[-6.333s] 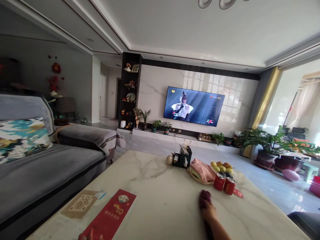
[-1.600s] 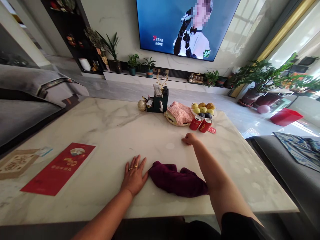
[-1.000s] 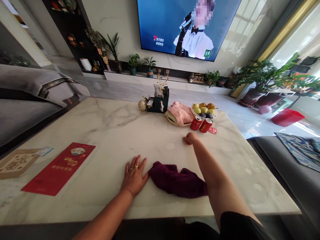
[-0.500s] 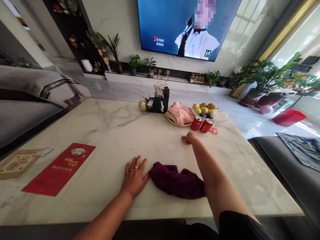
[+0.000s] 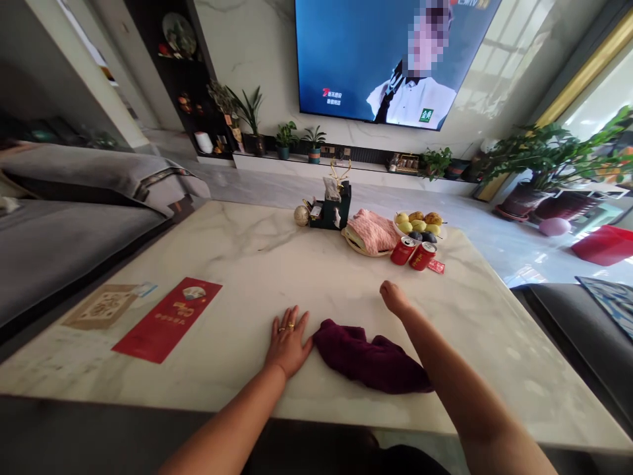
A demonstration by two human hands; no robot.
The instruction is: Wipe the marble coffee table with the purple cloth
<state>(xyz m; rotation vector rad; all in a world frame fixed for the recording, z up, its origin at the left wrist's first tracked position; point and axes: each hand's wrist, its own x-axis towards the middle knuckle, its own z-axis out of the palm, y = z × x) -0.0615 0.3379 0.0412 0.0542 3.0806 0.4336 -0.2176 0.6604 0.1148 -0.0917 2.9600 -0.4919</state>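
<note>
My left hand (image 5: 289, 343) lies flat on the marble table (image 5: 257, 284), fingers spread, with rings on it. Its thumb side is next to the left end of a crumpled dark purple cloth (image 5: 366, 356). Farther forward, my right hand (image 5: 393, 297) is closed over the tabletop, its forearm passing along the cloth's right end. Its palm side is hidden, so I cannot make out anything in it. Beyond that hand stand two red cans, one (image 5: 403, 251) beside the other (image 5: 422, 256), with a small red packet (image 5: 436, 266) at their right.
A pink cloth (image 5: 373, 231) covers a basket, next to a fruit bowl (image 5: 444, 232). A dark green organizer (image 5: 329, 214) and a round ornament (image 5: 301, 215) stand at the far edge. Left lie a red envelope (image 5: 171, 320) and a brown packet (image 5: 101, 307). Sofas flank the table.
The view has swung left, so everything sits farther right in the picture. My right hand has drawn back from the cans, toward me. My left hand stays flat beside the purple cloth.
</note>
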